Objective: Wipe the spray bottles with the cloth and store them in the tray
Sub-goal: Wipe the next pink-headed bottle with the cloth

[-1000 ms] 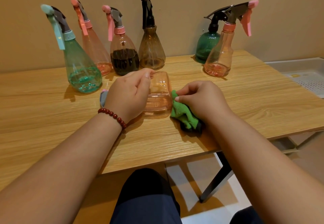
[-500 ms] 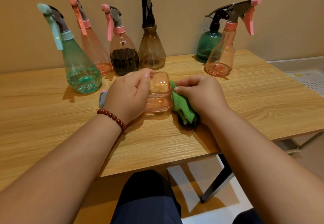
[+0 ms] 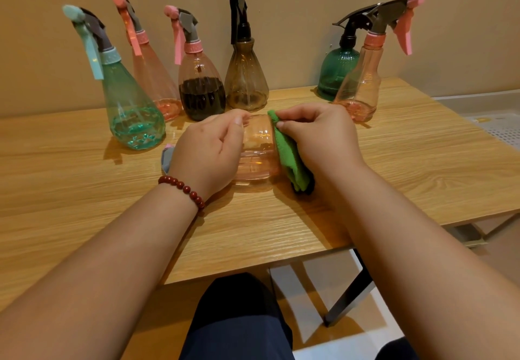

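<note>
A clear pink spray bottle (image 3: pixel 257 154) lies on its side on the wooden table (image 3: pixel 408 168), base pointing right. My left hand (image 3: pixel 209 151) grips its body; its grey and pink spray head (image 3: pixel 166 157) peeks out left of that hand. My right hand (image 3: pixel 318 137) pinches a green cloth (image 3: pixel 288 157) against the bottle's base. The white tray (image 3: pixel 498 123) shows at the right edge, beyond the table.
Several upright spray bottles line the wall: a teal one (image 3: pixel 132 111), a pink one (image 3: pixel 153 78), one with dark liquid (image 3: pixel 201 89), a brown one (image 3: pixel 244 78), a dark green one (image 3: pixel 337 72) and a pink one (image 3: pixel 363 89). My knees show below the table's front edge.
My right hand has slid the green cloth up and left along the bottle's base, from low beside it to its upper edge. My left hand has kept its grip.
</note>
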`<control>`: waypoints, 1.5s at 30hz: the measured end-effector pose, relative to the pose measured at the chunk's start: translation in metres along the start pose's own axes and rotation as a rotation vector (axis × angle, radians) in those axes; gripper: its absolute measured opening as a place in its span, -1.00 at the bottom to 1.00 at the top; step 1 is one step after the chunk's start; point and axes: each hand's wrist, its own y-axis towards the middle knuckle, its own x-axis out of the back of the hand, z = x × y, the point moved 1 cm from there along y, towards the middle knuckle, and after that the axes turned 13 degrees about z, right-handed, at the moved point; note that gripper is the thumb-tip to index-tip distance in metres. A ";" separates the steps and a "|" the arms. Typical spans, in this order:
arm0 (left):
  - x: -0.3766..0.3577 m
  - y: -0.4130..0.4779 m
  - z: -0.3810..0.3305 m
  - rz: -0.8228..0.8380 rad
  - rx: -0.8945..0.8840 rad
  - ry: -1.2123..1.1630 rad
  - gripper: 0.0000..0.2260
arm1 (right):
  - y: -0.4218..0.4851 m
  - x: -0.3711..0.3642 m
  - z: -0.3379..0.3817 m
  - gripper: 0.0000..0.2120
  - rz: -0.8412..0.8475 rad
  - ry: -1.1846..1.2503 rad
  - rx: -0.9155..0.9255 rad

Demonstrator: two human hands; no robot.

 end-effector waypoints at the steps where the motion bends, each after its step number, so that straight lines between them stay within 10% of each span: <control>1: 0.000 0.000 0.000 -0.001 -0.003 0.004 -0.55 | -0.004 0.000 0.001 -0.87 -0.008 0.020 0.032; 23: 0.000 0.000 0.001 0.010 -0.007 0.001 -0.55 | 0.004 -0.001 -0.015 -0.86 0.093 -0.030 -0.145; 31: 0.001 -0.001 0.000 0.003 -0.006 0.007 -0.55 | -0.014 -0.003 0.002 -0.83 -0.005 0.060 0.174; 45: 0.000 -0.001 0.001 -0.006 -0.015 0.010 -0.54 | -0.036 0.004 -0.009 -0.87 0.067 0.150 0.108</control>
